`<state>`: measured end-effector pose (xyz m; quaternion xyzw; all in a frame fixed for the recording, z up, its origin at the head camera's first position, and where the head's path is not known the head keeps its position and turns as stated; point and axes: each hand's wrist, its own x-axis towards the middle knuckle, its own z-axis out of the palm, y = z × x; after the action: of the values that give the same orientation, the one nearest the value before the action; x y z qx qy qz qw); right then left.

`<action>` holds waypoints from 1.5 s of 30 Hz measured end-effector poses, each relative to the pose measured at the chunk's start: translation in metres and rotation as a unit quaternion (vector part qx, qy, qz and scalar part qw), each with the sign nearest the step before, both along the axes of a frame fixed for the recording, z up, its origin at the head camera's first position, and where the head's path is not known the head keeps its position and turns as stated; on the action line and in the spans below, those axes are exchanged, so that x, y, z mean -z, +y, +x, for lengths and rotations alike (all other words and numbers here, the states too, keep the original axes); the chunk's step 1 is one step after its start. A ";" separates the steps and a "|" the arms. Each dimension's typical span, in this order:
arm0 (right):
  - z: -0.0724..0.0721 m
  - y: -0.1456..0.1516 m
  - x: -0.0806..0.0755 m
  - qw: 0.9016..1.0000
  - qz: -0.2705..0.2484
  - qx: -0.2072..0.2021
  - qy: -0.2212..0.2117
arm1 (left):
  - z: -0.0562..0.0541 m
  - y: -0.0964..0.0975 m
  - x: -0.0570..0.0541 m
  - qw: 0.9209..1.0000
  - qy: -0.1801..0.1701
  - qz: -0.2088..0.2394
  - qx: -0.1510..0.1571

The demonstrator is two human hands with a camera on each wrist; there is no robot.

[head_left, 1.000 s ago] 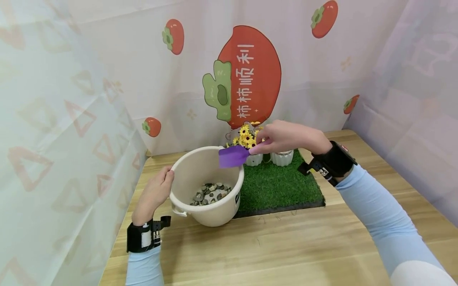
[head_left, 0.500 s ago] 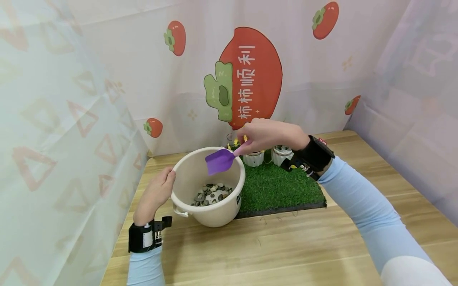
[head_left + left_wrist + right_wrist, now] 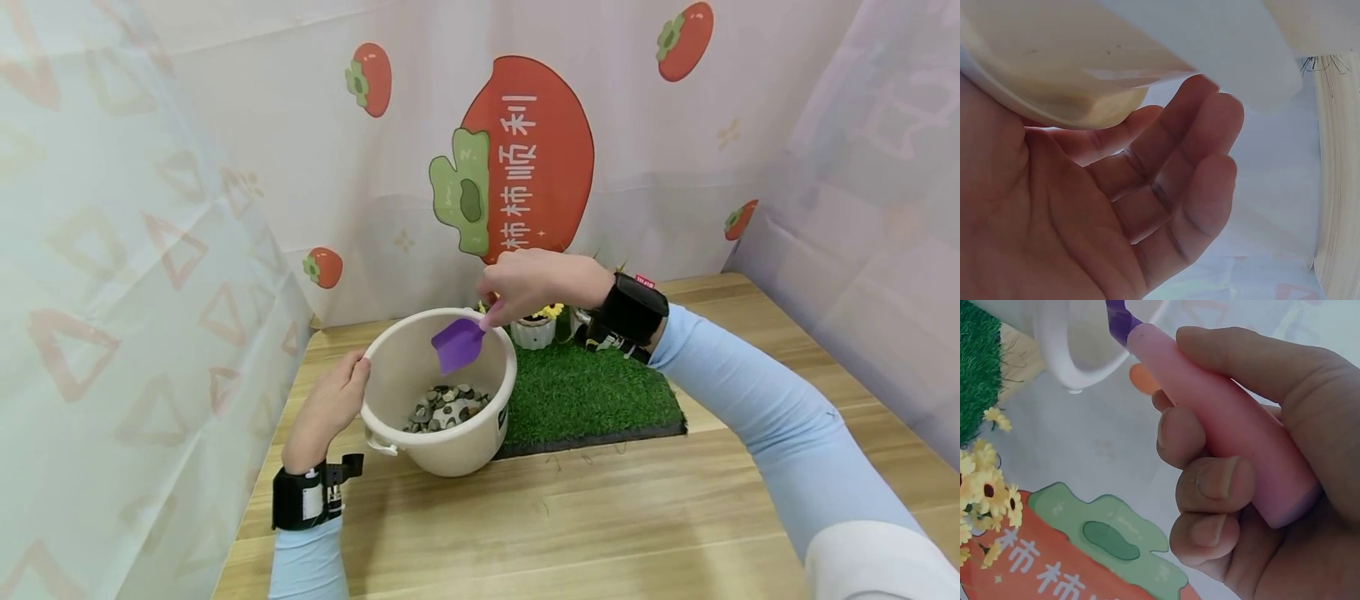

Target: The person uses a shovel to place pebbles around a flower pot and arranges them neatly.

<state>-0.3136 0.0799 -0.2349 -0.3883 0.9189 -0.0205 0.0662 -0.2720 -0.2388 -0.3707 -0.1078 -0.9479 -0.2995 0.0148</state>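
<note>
A cream bucket [image 3: 438, 446] stands on the table, with several grey and brown pebbles [image 3: 442, 408] at its bottom. My left hand [image 3: 327, 408] holds the bucket's left rim, the thumb over the edge and the fingers curled outside under it, as the left wrist view shows. In my right hand [image 3: 536, 283] is a small shovel [image 3: 459, 344] with a purple blade. Fingers and thumb wrap round its pink handle [image 3: 1222, 419]. The blade tilts down inside the bucket's opening, above the pebbles and apart from them. Whether anything lies on the blade, I cannot tell.
A mat of artificial grass [image 3: 592, 400] lies right of the bucket. At its back edge stand white pots [image 3: 534, 333] with yellow flowers [image 3: 985, 487], partly hidden by my right arm. A printed cloth [image 3: 405, 167] hangs behind the wooden table [image 3: 570, 525].
My right hand has moved left with the shovel, from over the bucket's right rim to farther inside its opening, and the blade now points more downward. The left hand stays on the rim.
</note>
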 end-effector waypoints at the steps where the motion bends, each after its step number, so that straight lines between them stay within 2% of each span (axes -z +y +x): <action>1: 0.000 -0.001 -0.001 1.000 0.003 0.002 0.001 | 0.000 0.001 0.000 1.000 0.000 0.001 0.001; 8: 0.001 -0.013 0.002 1.000 0.026 0.008 -0.001 | -0.002 0.001 0.000 1.000 0.015 0.006 0.006; 14: 0.005 -0.029 0.018 0.998 0.069 0.009 -0.002 | -0.002 0.000 0.000 1.000 0.012 0.005 0.000; 21: 0.008 -0.039 0.036 0.990 0.135 -0.008 0.036 | 0.000 0.001 0.001 1.000 0.010 0.004 0.001; 32: 0.007 -0.043 0.038 0.991 0.124 -0.019 0.041 | -0.003 0.004 0.000 1.000 0.015 0.009 -0.001; 38: 0.007 -0.048 0.044 0.991 0.126 -0.019 0.037 | -0.003 0.005 -0.001 1.000 0.014 0.008 0.000; 45: 0.009 -0.053 0.053 0.987 0.144 -0.023 0.072 | 0.000 0.003 0.000 1.000 0.003 0.009 -0.004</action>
<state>-0.3051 0.0266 -0.2880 -0.3959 0.9057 0.1414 0.0551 -0.2718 -0.2354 -0.3711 -0.1046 -0.9454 -0.3080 0.0197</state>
